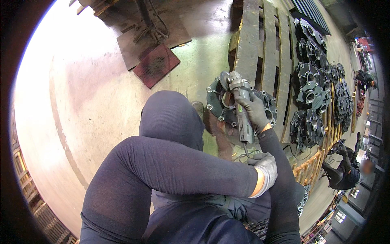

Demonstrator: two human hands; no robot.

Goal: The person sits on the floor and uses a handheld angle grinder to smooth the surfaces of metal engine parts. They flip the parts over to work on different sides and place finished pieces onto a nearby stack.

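Observation:
My right hand (256, 112), in a dark glove, is wrapped round the body of a grey angle grinder (244, 122). The grinder's head and disc (223, 80) point away from me, over a dark metal casting (215, 102) with round openings and bolt bosses along its rim. Whether the disc touches the casting I cannot tell. My left hand (266, 167), in a grey glove, is closed round the power cord (246, 149) just behind the grinder's tail. My left forearm crosses in front of my body.
A wooden pallet (250, 40) lies beyond the casting. Several similar dark castings (310, 91) are stacked to the right. A reddish board (157, 65) lies on the floor at the far left, by a stand. Two other people are at the right, one nearer (345, 168).

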